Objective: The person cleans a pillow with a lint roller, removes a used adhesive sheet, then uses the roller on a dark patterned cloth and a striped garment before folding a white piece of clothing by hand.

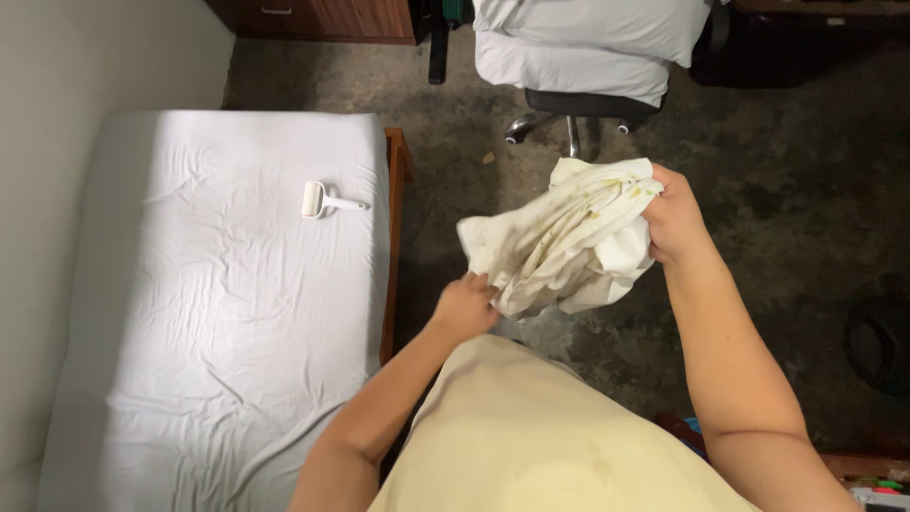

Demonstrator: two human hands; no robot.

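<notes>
I hold a crumpled cream cloth (pixel 559 242) with faint green print in front of me, above the dark floor. My right hand (pixel 675 220) grips its upper right corner near shoulder height. My left hand (pixel 464 305) pinches its lower left edge. The cloth hangs bunched between both hands, to the right of the bed.
A bed with a wrinkled white sheet (pixel 218 313) fills the left side, with a white lint roller (pixel 320 200) lying on it and a wooden frame edge (pixel 393 237). An office chair (pixel 578 66) piled with white pillows stands ahead. A dark round object (pixel 882 341) sits at right.
</notes>
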